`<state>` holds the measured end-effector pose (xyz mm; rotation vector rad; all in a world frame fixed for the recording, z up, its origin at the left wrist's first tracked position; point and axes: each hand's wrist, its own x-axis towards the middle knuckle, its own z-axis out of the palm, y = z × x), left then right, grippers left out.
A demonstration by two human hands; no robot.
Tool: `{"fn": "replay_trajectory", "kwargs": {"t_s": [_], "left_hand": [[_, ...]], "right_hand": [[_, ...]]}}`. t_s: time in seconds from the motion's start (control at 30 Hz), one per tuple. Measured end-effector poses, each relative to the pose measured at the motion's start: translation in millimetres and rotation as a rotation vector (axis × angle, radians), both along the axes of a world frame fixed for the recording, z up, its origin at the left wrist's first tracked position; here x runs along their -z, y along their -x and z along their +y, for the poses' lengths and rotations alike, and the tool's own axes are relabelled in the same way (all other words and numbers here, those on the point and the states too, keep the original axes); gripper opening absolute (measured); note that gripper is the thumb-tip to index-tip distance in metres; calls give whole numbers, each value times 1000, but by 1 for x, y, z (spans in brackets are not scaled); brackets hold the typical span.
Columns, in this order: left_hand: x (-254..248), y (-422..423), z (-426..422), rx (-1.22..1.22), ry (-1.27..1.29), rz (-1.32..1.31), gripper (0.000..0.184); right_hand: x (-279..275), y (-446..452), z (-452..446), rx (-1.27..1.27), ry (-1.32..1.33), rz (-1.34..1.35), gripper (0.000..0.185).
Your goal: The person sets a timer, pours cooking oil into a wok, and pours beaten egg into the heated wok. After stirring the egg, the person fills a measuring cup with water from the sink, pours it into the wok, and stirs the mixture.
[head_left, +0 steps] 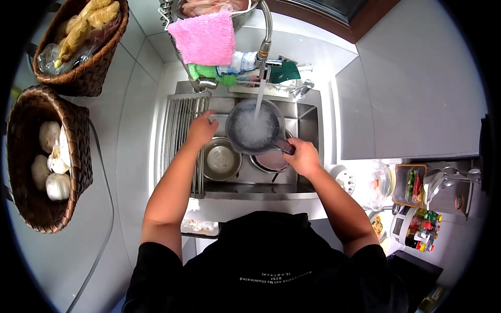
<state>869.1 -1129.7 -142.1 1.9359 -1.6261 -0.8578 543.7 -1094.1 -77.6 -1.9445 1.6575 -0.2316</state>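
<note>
A dark grey saucepan [237, 143] is held over the sink, with water [259, 99] from the tap [265, 57] running into it and frothing inside. My right hand [304, 156] is wrapped around the saucepan's handle [285, 146]. Beside the pan, apart from it, my left hand [202, 129] is at the edge of a metal roll-up drying rack [182, 120], thumb and forefinger apart. Beneath are a steel bowl [221, 159] and a second round vessel [274, 161], partly covered by the saucepan and my right hand.
Two woven baskets stand at left: one with garlic [57, 186], another with ginger-like roots [83, 26]. A pink cloth [203, 39] hangs behind the sink [255, 190]. A power cord [107, 208] crosses the left counter. Bottles [422, 229] and utensils [443, 182] are at right.
</note>
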Motion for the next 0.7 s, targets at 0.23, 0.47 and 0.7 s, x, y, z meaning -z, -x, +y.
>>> {"fn": "replay_trajectory", "kwargs": {"t_s": [0.23,0.47,0.7], "left_hand": [[2,3,-54,85,-24,-287,51],[12,-2,-105,172,-89,-480,51],[-18,0,-126,141,-217,-581,42]], "right_hand": [[-4,-7,-4,38,-18,-59,30],[1,-12,-9,80,5,-110,23],[0,-9,-10,105,23,-125,21]]}}
